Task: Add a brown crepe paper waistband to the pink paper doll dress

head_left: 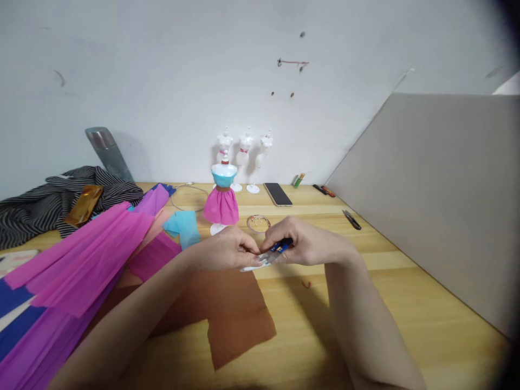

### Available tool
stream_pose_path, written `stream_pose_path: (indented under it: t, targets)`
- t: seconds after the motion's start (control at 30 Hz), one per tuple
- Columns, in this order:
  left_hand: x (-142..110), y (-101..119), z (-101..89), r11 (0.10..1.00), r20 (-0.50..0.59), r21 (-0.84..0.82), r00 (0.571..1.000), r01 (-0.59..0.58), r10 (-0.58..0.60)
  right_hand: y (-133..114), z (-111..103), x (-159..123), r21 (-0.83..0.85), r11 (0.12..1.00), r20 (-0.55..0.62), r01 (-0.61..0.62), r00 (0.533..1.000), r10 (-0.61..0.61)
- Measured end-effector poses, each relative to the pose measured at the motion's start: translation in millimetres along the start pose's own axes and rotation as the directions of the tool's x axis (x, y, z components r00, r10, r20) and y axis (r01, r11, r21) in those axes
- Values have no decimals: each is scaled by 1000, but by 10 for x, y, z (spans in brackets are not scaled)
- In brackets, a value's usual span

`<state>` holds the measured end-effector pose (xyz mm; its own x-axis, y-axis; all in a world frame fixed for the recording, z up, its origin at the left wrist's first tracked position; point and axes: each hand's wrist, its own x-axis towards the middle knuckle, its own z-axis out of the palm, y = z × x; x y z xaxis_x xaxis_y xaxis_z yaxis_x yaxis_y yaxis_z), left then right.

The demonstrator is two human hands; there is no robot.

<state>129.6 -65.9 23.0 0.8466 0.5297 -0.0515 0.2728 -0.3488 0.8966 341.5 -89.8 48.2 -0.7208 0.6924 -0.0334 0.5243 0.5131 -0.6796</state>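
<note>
My left hand [229, 249] is closed, its thumb and fingers pinching a small flat white piece [249, 267] above the table. My right hand [298, 242] is closed around a small dark-blue tool [282, 246], with a greyish part towards the white piece. The tool's exact kind is partly hidden by the fingers. Both hands meet at the white piece, fingertips almost touching. Behind my left hand stands a mini dress form [224, 176] in a light-blue top and pink skirt. Below the hands lies a sheet of brown crepe paper [239, 314].
Three white dress forms [245, 142] stand against the wall. Pink crepe paper [89, 254] and a striped cloth [28, 208] cover the left side. A phone [278, 194], a small round dish [258, 223], a green-labelled bottle [298, 180] and black scissors [351, 219] lie farther back.
</note>
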Motion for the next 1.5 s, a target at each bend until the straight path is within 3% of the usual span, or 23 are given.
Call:
stream_pose_path:
  t: [0.1,0.2,0.3,0.5,0.6,0.67,0.73,0.8,0.87,0.93,1.0,1.03,1.13,1.27,1.5]
  targets:
    - [-18,-4,-38,999,11,8,999,-44,44,21,5,18,77,995,102,59,993,-67]
    - [-58,54,-63,986,68,-23,984,-163,164,29,5,54,225,964,188,143,964,-187]
    - [-105,137,-74,964,117,-74,958,-254,262,26,13,100,346,926,252,148,937,-243]
    - [-166,177,-125,918,50,77,921,-388,386,51,10,84,398,902,181,165,950,-254]
    - [-251,184,-251,922,-82,132,923,-364,376,101,11,18,331,938,99,105,985,-145]
    - [-343,207,-369,938,-245,189,911,-291,332,174,47,-27,217,976,-3,-4,1000,5]
    - [-437,237,-479,953,-403,234,873,-192,274,287,128,-68,82,990,-134,-119,982,129]
    - [-498,258,-540,958,-446,261,866,-116,227,428,248,-109,6,981,-220,-195,957,191]
    - [-491,249,-528,951,-346,292,917,-97,200,566,387,-153,-14,969,-283,-246,931,233]
    - [-405,188,-445,936,-151,331,972,-120,178,673,522,-198,-15,954,-305,-300,910,281]
    - [-258,62,-311,912,11,387,989,-137,145,731,637,-240,-3,944,-299,-329,901,313]
    - [-173,-23,-233,897,37,424,992,-126,122,744,686,-259,-14,942,-295,-335,902,317]
    - [65,-325,6,825,-26,562,996,-56,86,747,792,-306,-74,932,-299,-355,900,318]
    - [259,-659,247,743,-95,668,986,-39,138,761,863,-359,-124,921,-327,-370,891,314]
    - [404,-856,356,589,-7,798,977,-124,215,809,880,-384,-223,935,-396,-276,902,171]
